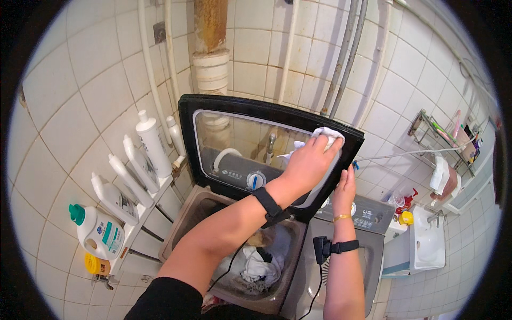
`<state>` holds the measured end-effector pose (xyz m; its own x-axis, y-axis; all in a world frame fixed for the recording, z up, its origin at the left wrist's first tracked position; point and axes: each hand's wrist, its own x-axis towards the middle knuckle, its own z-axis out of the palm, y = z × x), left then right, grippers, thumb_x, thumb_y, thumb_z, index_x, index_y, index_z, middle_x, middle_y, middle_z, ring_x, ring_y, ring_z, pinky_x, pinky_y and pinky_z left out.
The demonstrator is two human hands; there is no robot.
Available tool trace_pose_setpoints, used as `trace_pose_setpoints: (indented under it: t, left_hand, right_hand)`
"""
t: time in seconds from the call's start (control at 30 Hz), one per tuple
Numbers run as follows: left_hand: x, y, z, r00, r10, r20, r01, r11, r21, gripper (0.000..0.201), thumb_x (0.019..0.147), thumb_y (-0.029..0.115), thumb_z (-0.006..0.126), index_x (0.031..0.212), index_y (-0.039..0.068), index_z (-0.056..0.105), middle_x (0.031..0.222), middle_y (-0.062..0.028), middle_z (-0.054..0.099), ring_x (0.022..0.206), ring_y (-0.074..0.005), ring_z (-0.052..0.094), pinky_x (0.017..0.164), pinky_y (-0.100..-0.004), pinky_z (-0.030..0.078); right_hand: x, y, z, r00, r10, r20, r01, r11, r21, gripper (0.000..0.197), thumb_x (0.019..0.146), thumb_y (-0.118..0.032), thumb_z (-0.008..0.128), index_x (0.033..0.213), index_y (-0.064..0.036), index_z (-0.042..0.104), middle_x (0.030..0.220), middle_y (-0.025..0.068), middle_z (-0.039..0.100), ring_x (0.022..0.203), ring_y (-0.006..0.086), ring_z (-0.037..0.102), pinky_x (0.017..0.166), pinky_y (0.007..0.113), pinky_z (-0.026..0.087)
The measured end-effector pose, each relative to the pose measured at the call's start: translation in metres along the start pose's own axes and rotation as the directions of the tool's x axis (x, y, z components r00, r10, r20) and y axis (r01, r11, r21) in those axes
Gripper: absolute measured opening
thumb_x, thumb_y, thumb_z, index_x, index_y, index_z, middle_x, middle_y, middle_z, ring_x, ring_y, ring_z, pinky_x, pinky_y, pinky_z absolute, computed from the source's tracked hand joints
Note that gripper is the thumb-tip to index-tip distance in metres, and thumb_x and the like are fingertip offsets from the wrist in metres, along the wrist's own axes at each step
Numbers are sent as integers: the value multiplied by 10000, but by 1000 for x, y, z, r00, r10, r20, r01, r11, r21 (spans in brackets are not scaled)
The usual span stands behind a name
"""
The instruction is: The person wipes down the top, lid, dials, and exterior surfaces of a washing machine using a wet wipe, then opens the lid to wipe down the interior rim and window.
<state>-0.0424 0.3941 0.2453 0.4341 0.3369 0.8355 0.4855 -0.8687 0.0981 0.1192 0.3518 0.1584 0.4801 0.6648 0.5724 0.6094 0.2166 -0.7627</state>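
Observation:
A twin-tub washing machine's lid [250, 108], with a black frame and a clear window, stands raised in front of me. My left hand [309, 164] reaches across and presses a white cloth [329, 132] to the lid's upper right corner, its fingers closed over the cloth. My right hand [345, 194] holds the lid's right edge lower down, fingers pointing up. Below, white and grey laundry [256, 266] lies in the open wash tub [290, 261]. The control panel's knob [256, 180] shows through the window.
Several white bottles [153, 141] and a green-capped detergent jug [101, 232] line a narrow ledge on the left. Pipes [210, 72] run up the tiled wall. At right are a washbasin [428, 240], a yellow tub [406, 218] and a wire shelf [442, 140].

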Motion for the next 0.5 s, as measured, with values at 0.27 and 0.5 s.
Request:
trace_pose_setpoints:
  t: [0.27,0.5]
  left_hand:
    - [15,-27,-25,978,-19,-209,72,966,249,491,791,78,621,1260,225,627,956,-77,512,868,-264,578,668,-359,541]
    - [-22,-134,-80,907,-107,-408,300,843,446,394,769,53,641,1123,222,685,963,-87,541,850,-278,593,676,-388,524]
  right_hand:
    - [-1,4,-2,995,97,-20,-98,994,-43,447,1072,-311,414,1426,-44,470,1364,215,572,1238,330,567,1022,363,428]
    - [-3,1,8,996,27,-83,-39,990,-136,486,1075,-368,375,1418,-35,466,1374,227,556,1251,364,549,1024,382,424]
